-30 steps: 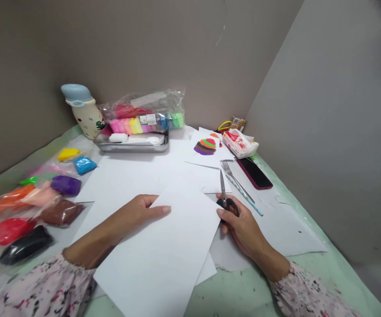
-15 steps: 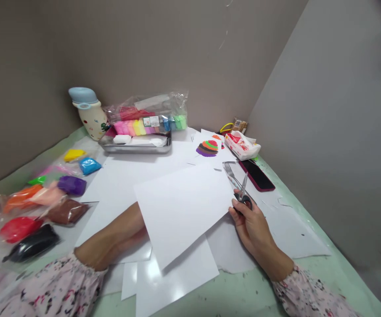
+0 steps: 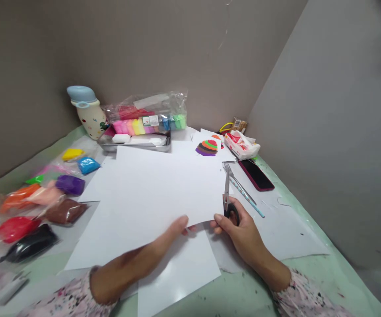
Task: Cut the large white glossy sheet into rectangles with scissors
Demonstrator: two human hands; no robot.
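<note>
A blank sheet of white paper (image 3: 164, 185) is held up over the other papers. My left hand (image 3: 172, 231) grips its near edge, thumb on top and fingers mostly hidden beneath. At the sheet's near right corner, my right hand (image 3: 243, 231) pinches the paper between thumb and fingers. That same hand holds a pair of scissors (image 3: 226, 189) with black handles, blades together and pointing away from me. Just right of the scissors lie a fork (image 3: 243, 185) and a thin blue patterned stick (image 3: 254, 207).
Bagged coloured clay, including a brown pack (image 3: 65, 211), lies left. Behind stand a bottle (image 3: 91, 116) and a metal tray (image 3: 137, 147) under a plastic bag of clay (image 3: 151, 110). A striped colourful piece (image 3: 206, 148), tissue pack (image 3: 241, 147) and phone (image 3: 255, 175) are right.
My left hand has come out from under the sheet to its near edge. The sheet has turned and shifted left, and my right hand with the scissors has moved left and slightly nearer.
</note>
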